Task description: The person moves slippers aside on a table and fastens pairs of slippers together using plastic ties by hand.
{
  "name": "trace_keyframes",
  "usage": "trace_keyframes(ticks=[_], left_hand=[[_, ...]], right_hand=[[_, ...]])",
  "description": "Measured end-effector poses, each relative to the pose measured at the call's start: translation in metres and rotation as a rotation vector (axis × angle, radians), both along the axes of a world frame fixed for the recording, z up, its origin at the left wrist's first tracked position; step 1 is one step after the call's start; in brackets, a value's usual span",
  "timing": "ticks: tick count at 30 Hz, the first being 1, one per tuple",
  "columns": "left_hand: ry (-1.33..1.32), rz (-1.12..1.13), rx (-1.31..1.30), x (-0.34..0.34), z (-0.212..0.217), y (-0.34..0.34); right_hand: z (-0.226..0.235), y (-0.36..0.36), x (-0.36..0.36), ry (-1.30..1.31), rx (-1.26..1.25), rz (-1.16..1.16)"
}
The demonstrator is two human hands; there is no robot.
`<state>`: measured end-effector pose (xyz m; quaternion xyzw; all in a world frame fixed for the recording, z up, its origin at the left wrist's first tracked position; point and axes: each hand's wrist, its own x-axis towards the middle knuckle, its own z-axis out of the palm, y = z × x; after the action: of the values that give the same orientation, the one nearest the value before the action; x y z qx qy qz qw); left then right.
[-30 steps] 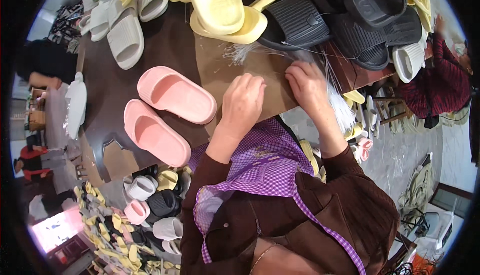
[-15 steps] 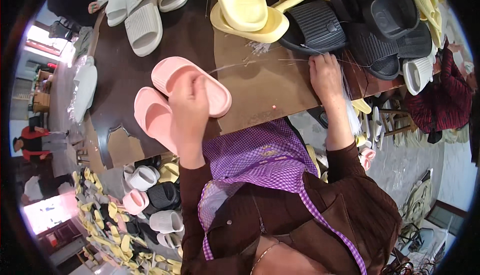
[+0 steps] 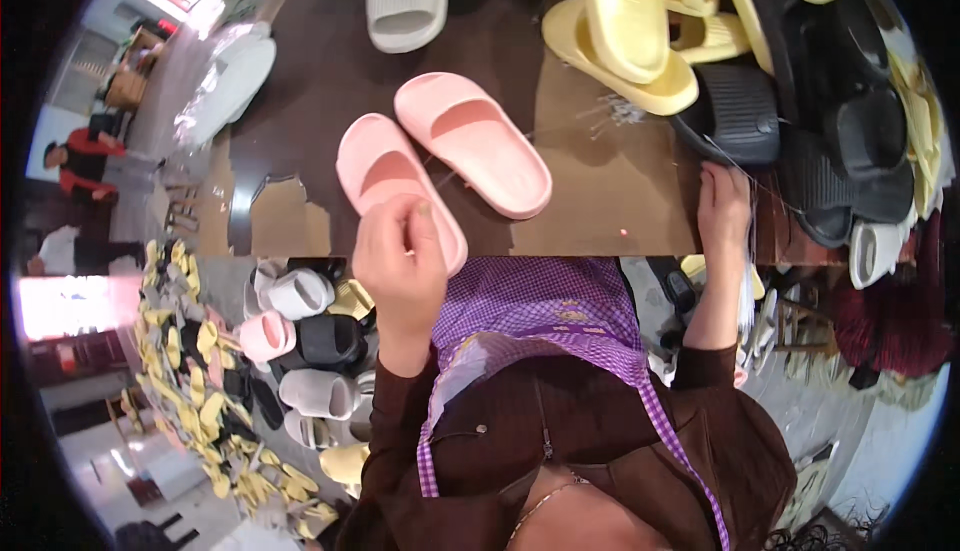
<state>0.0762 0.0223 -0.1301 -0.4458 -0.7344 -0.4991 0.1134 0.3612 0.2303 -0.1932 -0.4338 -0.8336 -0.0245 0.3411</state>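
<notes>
A pair of pink slide slippers lies on the brown table, toes away from me: the left slipper (image 3: 385, 166) and the right slipper (image 3: 480, 146), slightly apart. Over the heel of the left one is my left hand (image 3: 402, 261), its fingers curled into a pinch; whatever they hold is too small to make out. At the table's near edge my right hand (image 3: 724, 209) is closed, fingertips by a black slipper (image 3: 735, 116). Thin pale strands (image 3: 746, 286) hang beside that wrist. What the right fingers grip is hidden.
Yellow slippers (image 3: 625, 26) are stacked at the back, with grey slippers (image 3: 406, 6) to their left and more black ones (image 3: 820, 176) on the right. White threads (image 3: 612, 111) lie on the cardboard (image 3: 590, 196). Slippers cover the floor at left (image 3: 210, 381).
The view has shifted, moving the table's contents rightward. My left hand has drawn back from between the pink slippers to the left one's heel. My right hand stays by the black slipper.
</notes>
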Motion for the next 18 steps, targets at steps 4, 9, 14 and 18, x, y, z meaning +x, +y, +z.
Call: trace_keyframes(ticks=[4, 9, 14, 18], left_hand=[[0.21, 0.021, -0.067, 0.004, 0.004, -0.017], [0.304, 0.001, -0.057, 0.0, 0.007, -0.026], [0.404, 0.051, -0.142, 0.01, 0.026, -0.051], [0.422, 0.07, -0.158, 0.013, 0.018, -0.056]], right_hand=[[0.004, -0.007, -0.004, 0.039, 0.013, 0.009], [-0.008, -0.002, -0.002, 0.044, 0.038, 0.056], [-0.011, 0.001, -0.002, 0.051, 0.107, 0.077], [-0.016, -0.003, 0.011, 0.133, 0.174, 0.108]])
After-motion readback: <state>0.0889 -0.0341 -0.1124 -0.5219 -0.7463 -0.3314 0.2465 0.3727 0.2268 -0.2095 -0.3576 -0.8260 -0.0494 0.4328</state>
